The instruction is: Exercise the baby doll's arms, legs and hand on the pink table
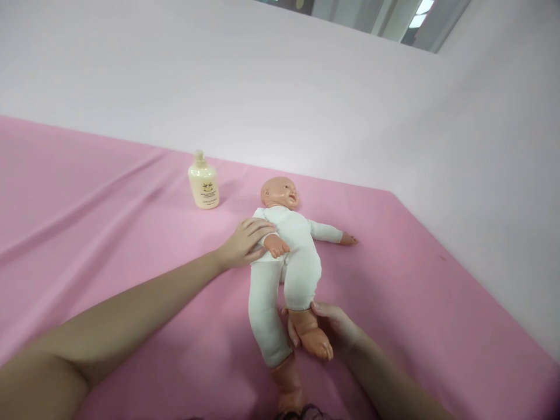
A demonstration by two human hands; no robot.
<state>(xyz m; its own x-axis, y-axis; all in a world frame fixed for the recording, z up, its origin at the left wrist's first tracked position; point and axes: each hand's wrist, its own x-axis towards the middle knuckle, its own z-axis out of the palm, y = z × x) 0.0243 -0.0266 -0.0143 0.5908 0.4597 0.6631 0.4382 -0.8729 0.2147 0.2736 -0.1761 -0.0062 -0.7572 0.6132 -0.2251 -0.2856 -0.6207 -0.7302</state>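
A baby doll point(300, 239) with a white cloth body lies on its back on a pink cover, its head turned to the right. My left hand point(247, 242) is closed over the doll's arm on the left, fingers across the sleeve and against its side. That arm's small hand points out past my fingers. Around the ankle of the doll's right-side leg, my right hand point(335, 326) is wrapped, with fingertips showing on the far side. This leg is bent at the knee, while the doll's other leg point(266, 315) stretches toward me.
A pale yellow bottle point(203, 184) with a label stands upright left of the doll's head. The pink cover point(131, 198) has folds at the left. A white wall point(175, 70) rises behind and at the right, with a window point(371, 17) high up.
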